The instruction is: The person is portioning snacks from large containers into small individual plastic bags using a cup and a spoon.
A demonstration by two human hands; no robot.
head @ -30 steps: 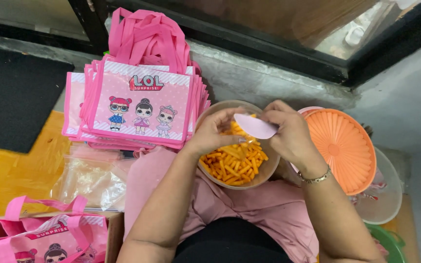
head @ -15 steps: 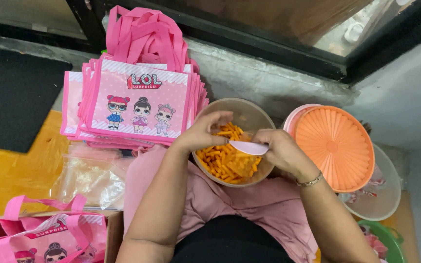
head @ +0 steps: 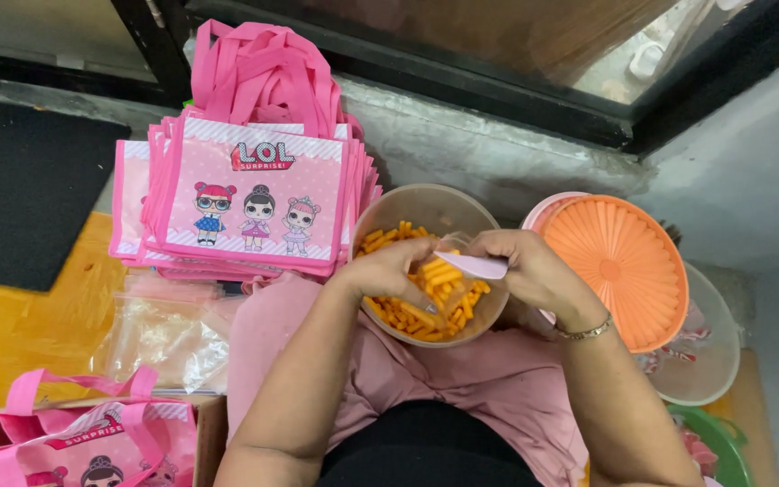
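A round beige bowl of orange stick snacks rests on my lap. My left hand reaches over the bowl and pinches the mouth of a small clear plastic bag that has some sticks in it. My right hand is closed on a pink spoon. The spoon's flat end points left over the bag's opening. The two hands nearly touch above the middle of the bowl.
A stack of pink cartoon-doll tote bags lies at the upper left. Clear plastic bags lie below the stack, and another pink tote sits at the lower left. An orange ribbed lid covers a container at the right, beside a clear tub.
Both hands have come down from the bowl's far rim to its middle. The pink spoon has dropped from above the snacks to the bag's mouth.
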